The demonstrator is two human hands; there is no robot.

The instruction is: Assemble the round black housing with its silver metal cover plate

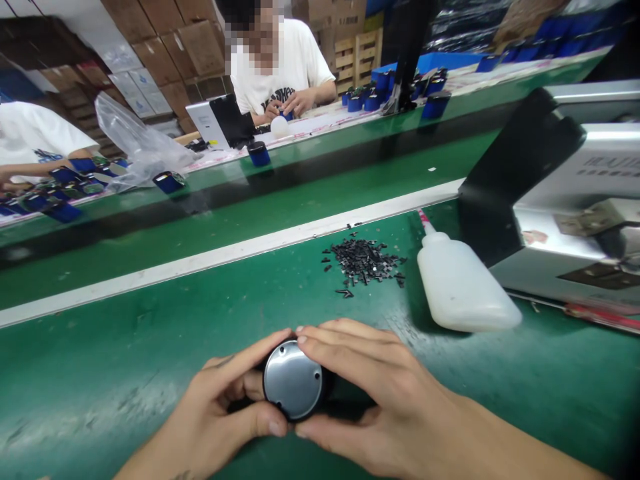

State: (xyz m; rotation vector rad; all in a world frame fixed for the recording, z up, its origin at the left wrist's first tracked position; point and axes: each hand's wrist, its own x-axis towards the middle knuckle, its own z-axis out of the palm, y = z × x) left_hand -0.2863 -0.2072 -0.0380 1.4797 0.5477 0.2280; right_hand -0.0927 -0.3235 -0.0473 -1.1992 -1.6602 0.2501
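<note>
Between my two hands is a round black part with a shiny silver disc face (293, 381) turned up toward me. Small dark holes or screws dot the disc near its rim. My left hand (227, 393) curls around its left side, thumb at the lower edge. From the right, my right hand (370, 387) wraps it with fingers over the top edge and thumb below. Farther off on the green bench lies a pile of small black pieces (365, 260). Right of the pile, a white squeeze bottle (463, 283) with a reddish tip lies on its side.
A metal machine (580, 200) with a black plate stands at the right. A white strip (240, 253) crosses the bench. Beyond it, blue round parts (259, 154) sit on the green surface. A co-worker (280, 67) handles a blue part across from me; another person's sleeve (45, 127) shows at left.
</note>
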